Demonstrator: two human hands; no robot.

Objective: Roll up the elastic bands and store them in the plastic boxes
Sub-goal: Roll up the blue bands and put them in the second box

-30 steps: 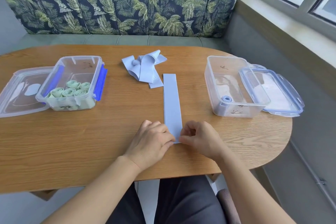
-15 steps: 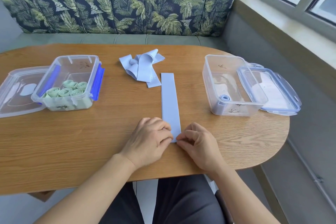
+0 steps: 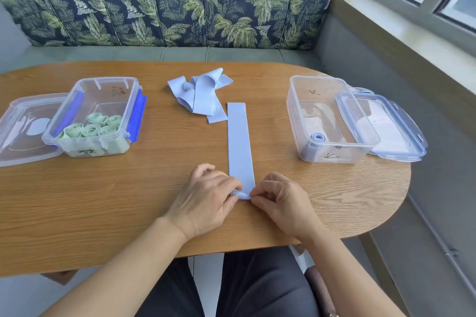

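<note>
Just now the near end of the band [image 3: 238, 141] has come up off the table [image 3: 103, 201]: a second ago it lay flat under the fingertips, and now it is turned over on itself into a small first curl [image 3: 242, 196] between the two hands. That looks like the start of the roll, so the task stands at the rolling step for this band. Nearly all its length is still flat, running straight away from the person

The left hand [image 3: 206, 201] has its fingers bent over the left side of the curl. The right hand [image 3: 283, 201] nips the right corner between thumb and forefinger. Both hold the band and nothing else, and the curl sits between them, touching both. The band's far end lies just beside the pile [image 3: 201, 95] of loose bands; whether they touch cannot be told

The right box [image 3: 293, 116] stands open, well off to the right of the right hand, with one blue roll [image 3: 318, 137] in its near corner, so this band probably belongs there. The left box [image 3: 90, 80], well apart to the left, holds green rolls [image 3: 95, 127]
</note>
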